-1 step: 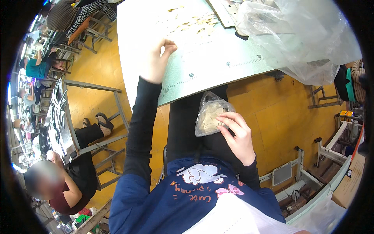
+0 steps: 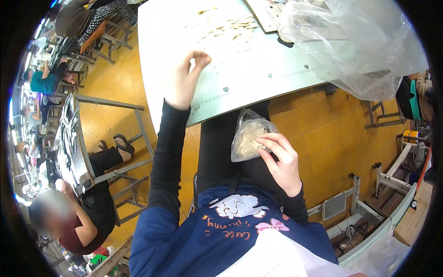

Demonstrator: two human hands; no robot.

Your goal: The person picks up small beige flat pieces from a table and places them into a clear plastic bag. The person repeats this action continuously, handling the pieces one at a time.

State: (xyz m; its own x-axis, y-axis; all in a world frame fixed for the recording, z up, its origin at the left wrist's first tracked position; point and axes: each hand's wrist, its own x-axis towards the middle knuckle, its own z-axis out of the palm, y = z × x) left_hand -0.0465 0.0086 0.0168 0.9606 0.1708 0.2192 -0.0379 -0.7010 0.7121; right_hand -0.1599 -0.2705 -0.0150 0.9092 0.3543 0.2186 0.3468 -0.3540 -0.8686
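My left hand is over the near left part of the pale green table. Its thumb and index fingertips come together in a pinch; whatever lies between them is too small to make out. Farther back on the table lie several small, flat, pale beige pieces, loosely scattered. On my lap rests a clear plastic bag, partly filled with similar pale pieces. My right hand is at the bag's right side, its fingertips closed on a small pale piece there.
A large crumpled clear plastic sheet covers the table's right side, beside a metal machine base. A metal-framed bench stands at left, where a person in a dark red top sits. Machine framing is at lower right.
My left hand has shifted very slightly, its fingertips a little lower and the gap behind the pinch wider. The right hand and the bag stay in place.
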